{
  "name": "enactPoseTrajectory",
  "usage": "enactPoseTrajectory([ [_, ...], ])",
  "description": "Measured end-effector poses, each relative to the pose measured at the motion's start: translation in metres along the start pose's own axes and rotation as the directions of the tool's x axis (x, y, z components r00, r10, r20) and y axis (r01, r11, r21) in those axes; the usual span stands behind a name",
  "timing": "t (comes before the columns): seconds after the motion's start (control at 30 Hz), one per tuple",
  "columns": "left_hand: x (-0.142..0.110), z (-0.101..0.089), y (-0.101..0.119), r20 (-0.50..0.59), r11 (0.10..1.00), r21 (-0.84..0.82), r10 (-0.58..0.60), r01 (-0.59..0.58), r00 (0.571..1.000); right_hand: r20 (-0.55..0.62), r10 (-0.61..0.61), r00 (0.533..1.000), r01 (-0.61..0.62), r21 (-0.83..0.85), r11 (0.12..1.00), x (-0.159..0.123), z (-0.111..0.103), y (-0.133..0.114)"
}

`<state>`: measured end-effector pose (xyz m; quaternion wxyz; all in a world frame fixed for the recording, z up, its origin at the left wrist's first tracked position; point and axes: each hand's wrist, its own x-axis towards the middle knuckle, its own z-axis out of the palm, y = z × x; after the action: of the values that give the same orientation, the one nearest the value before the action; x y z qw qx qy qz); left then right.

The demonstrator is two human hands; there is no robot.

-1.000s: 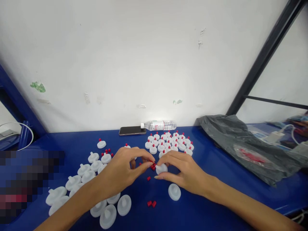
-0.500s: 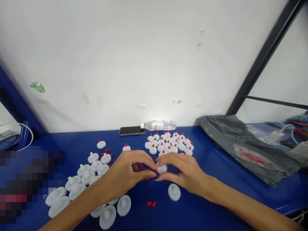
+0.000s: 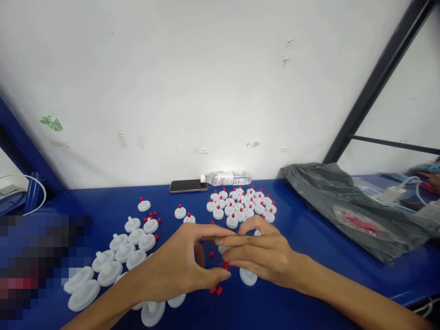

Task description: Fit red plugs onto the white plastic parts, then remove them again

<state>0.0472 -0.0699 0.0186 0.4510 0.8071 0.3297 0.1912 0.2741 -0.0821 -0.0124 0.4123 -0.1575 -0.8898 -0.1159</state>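
Both my hands meet over the table around one small white plastic disc [image 3: 223, 250], mostly covered by fingers. A red cap [image 3: 226, 265] points down from it toward me. My left hand [image 3: 187, 256] spans the piece, forefinger at the disc's far side and thumb against the red cap. The fingers of my right hand [image 3: 263, 250] are closed on the disc from the right. Just below my right hand lies an uncapped white disc [image 3: 248, 277]. Loose red caps [image 3: 219, 290] rest beneath my left thumb, and another red cap [image 3: 211, 254] lies between the hands.
Many uncapped white discs [image 3: 110, 273] spread at left, partly behind my left forearm. Red-capped discs [image 3: 232, 222] cluster at the back. A phone [image 3: 188, 185] and plastic bottle [image 3: 227, 178] lie by the wall. A grey plastic bag [image 3: 330, 206] with a clear window covers the right.
The disc has been turned so the red cap points toward me. My left forefinger and thumb have moved apart to span it, and my right fingers have closed further over it.
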Motion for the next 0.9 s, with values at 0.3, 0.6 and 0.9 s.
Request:
enactPoseTrajectory([
  [0.3,0.003,-0.001,0.0,0.074,0.989,-0.146,-0.025,0.036,0.997,0.066,-0.044,0.997,0.046,-0.024,0.999,-0.002,0.0,-0.004],
  [0.6,0.005,0.005,-0.002,0.057,0.983,-0.181,-0.003,0.013,0.998,0.118,-0.018,0.993,0.025,-0.057,0.998,-0.002,-0.007,-0.005],
  [0.9,0.006,-0.004,-0.01,-0.173,0.999,0.033,0.023,-0.017,0.985,-0.034,0.23,0.973,-0.231,-0.03,0.973,-0.001,0.001,0.002],
])
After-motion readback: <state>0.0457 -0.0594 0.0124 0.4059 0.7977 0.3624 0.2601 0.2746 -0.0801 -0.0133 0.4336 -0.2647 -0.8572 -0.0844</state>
